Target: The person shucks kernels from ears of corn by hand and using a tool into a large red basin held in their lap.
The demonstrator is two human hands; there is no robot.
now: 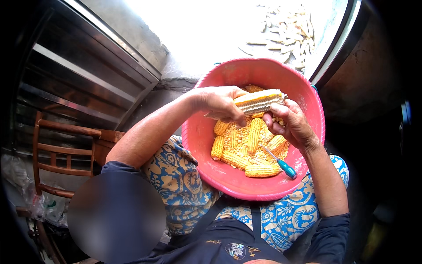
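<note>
My left hand [227,103] grips one end of a partly shelled corn cob [260,102] above a red plastic basin [211,171]. Rows of yellow kernels line the cob's upper side; its bare pale side faces me. At the cob's other end is my right hand [286,120], its thumb against the bare side and loose kernels in its curled fingers. Below, several whole ears of corn [262,170] lie on loose kernels [242,142] in the basin. A screwdriver with a teal handle [286,169] rests among them, its shaft pointing to the basin's middle.
The basin sits at my lap, over patterned trousers [174,184]. Pale stripped cobs [296,43] lie on the bright ground beyond it. A wooden chair [64,148] and plastic bags [49,208] stand at the left, near a metal door [82,66]. A door frame edge [336,43] is at the right.
</note>
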